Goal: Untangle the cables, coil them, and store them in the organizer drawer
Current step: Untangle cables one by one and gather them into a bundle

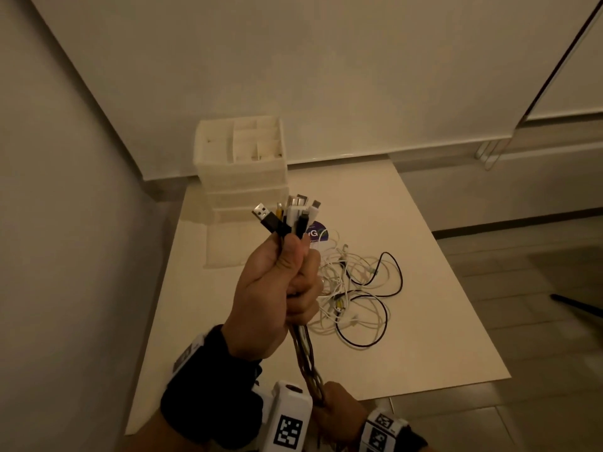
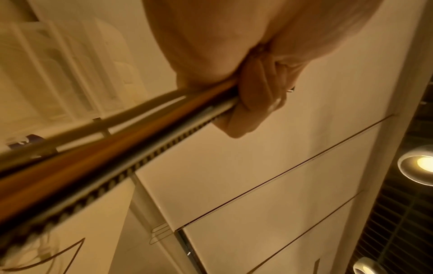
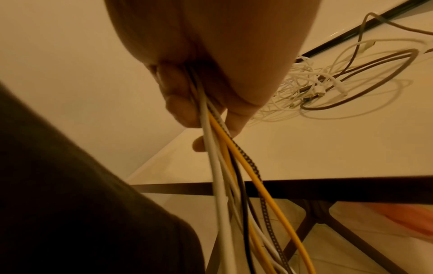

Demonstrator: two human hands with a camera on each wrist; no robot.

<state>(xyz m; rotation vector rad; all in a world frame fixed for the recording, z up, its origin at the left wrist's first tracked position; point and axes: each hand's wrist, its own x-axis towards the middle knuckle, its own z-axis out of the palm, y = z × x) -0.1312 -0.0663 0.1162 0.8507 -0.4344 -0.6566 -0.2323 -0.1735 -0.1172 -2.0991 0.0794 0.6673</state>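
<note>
A bundle of several cables (image 1: 305, 350), white, black, yellow and braided, runs taut between my two hands above the table. My left hand (image 1: 277, 288) grips the bundle just below its plug ends (image 1: 287, 216), which stick up out of the fist. My right hand (image 1: 339, 409) grips the same bundle lower down, near the bottom edge of the head view. The left wrist view shows the left hand (image 2: 253, 96) with fingers curled round the cables (image 2: 117, 148). In the right wrist view the cables (image 3: 225, 166) hang down out of my right hand (image 3: 199, 92).
A tangle of white and black cables (image 1: 359, 295) lies on the white table (image 1: 440, 321) behind my hands. The white organizer (image 1: 241, 164) stands at the table's far left corner, its lowest drawer (image 1: 225, 246) pulled out. A purple sticker (image 1: 315, 233) lies beside it.
</note>
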